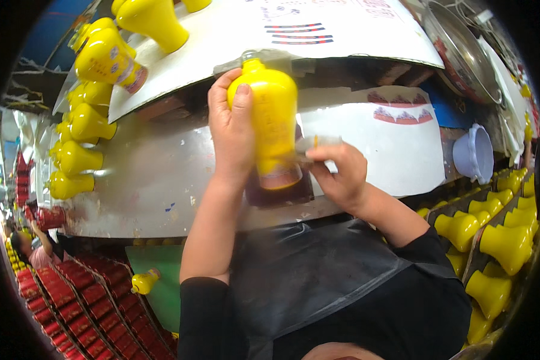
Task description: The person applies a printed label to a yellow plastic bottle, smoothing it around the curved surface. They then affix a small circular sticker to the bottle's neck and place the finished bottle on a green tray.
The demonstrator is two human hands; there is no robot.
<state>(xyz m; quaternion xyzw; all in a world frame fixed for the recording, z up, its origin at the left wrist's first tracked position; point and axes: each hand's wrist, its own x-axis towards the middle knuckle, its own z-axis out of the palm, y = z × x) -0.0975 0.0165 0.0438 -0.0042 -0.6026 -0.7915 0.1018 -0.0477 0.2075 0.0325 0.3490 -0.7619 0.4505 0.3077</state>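
Observation:
A glossy yellow bottle (273, 108) with a bare glass neck lies in front of me, its neck pointing away and a patterned band near its base. My left hand (231, 126) grips it from the left side, thumb across its shoulder. My right hand (342, 174) pinches a small, flat, greyish piece (319, 143) against the bottle's lower right side; it is blurred, so its kind is unclear. Under the base is a dark red pad (279, 197). To the right, curved patterned decals (402, 115) lie on a white sheet (372, 159).
Yellow bottles (81, 157) line the table's left, with another decorated bottle (105, 57) on a raised white board (222, 33). A lavender tub (474, 153) and metal pan (462, 48) stand right. Bottle racks (486, 240) flank me right; red boxes (84, 294) and another person (39, 252) are left.

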